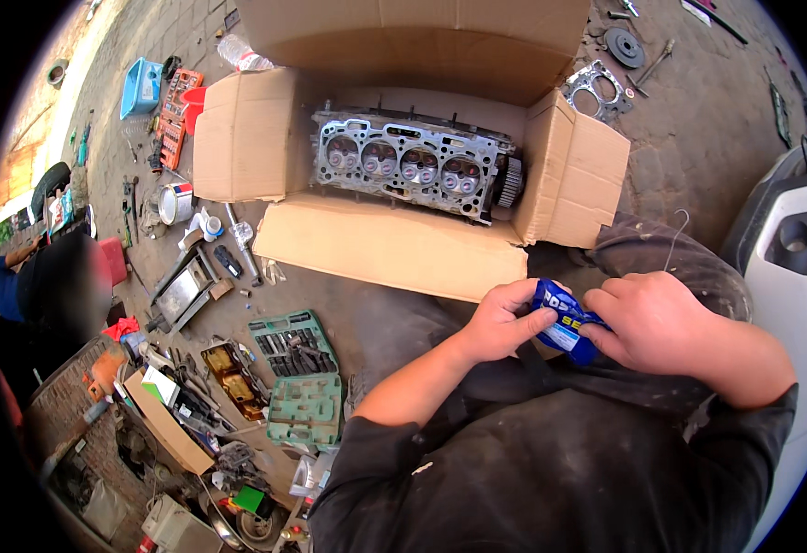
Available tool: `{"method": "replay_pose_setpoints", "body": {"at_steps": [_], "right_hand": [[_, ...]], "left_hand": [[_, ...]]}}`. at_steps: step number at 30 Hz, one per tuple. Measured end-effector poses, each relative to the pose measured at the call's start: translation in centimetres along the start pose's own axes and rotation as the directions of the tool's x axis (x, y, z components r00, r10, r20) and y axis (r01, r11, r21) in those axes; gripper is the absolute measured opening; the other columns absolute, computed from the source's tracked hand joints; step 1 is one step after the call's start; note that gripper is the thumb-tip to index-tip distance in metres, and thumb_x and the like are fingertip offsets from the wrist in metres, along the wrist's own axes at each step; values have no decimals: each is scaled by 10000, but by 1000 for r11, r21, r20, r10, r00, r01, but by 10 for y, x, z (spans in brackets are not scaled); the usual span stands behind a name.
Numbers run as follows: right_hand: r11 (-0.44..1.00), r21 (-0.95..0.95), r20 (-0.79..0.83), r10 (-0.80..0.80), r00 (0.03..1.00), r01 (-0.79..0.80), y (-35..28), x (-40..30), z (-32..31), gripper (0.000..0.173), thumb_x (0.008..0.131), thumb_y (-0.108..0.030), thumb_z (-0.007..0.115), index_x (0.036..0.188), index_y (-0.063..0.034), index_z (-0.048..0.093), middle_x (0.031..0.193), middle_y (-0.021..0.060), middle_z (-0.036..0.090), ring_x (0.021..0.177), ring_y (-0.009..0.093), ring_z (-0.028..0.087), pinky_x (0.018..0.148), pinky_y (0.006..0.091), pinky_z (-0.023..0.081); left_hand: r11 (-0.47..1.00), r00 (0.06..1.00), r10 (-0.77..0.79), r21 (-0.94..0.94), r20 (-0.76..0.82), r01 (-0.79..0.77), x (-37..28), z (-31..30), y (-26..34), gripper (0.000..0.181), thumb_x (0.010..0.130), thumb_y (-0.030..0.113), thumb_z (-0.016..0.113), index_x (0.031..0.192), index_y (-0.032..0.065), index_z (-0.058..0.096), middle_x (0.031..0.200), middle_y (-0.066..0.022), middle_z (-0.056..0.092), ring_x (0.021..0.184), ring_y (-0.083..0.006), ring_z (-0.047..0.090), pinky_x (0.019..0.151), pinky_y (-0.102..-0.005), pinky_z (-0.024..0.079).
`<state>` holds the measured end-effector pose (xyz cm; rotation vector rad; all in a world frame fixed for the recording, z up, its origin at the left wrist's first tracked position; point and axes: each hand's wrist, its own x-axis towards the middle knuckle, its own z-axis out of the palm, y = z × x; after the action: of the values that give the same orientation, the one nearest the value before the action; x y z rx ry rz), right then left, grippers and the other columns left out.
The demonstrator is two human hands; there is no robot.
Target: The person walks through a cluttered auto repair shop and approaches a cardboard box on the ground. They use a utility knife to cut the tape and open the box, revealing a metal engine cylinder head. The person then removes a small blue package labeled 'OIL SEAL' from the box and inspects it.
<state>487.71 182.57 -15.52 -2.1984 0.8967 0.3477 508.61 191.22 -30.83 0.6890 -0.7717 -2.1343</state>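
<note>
Both hands hold a small blue printed packet [564, 325] above my lap. My left hand [507, 321] grips its left side, thumb on the front. My right hand [642, 314] pinches its right edge between thumb and curled fingers. Beyond them an engine cylinder head [403, 166] lies in an open cardboard box [390, 245], with its combustion chambers and valves facing up and a toothed pulley at its right end. The packet's contents are hidden.
An open green socket case [305, 408], a valve cover [234, 380] and a metal stand [184, 290] lie at left. A head gasket [597, 90] and a brake disc [623, 47] lie beyond the box. White car bodywork [783, 304] is at right; another person [58, 276] is at far left.
</note>
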Motion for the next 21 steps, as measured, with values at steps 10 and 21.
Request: {"method": "replay_pose_setpoints", "body": {"at_steps": [10, 21], "right_hand": [[992, 16, -100, 127, 987, -126, -5, 2, 3, 325, 865, -299, 698, 941, -28, 536, 749, 156, 624, 688, 347, 647, 601, 436, 522], [990, 55, -154, 139, 978, -132, -4, 0, 5, 288, 852, -233, 699, 929, -11, 533, 756, 158, 618, 698, 358, 639, 607, 446, 521]], "left_hand": [[997, 989, 51, -58, -142, -60, 0, -2, -4, 292, 990, 141, 611, 1228, -25, 575, 1107, -74, 672, 992, -118, 628, 881, -295, 524], [988, 974, 125, -62, -187, -139, 3, -2, -7, 230, 974, 82, 635, 1186, 43, 556, 1094, -38, 662, 982, -87, 612, 875, -281, 517]]}}
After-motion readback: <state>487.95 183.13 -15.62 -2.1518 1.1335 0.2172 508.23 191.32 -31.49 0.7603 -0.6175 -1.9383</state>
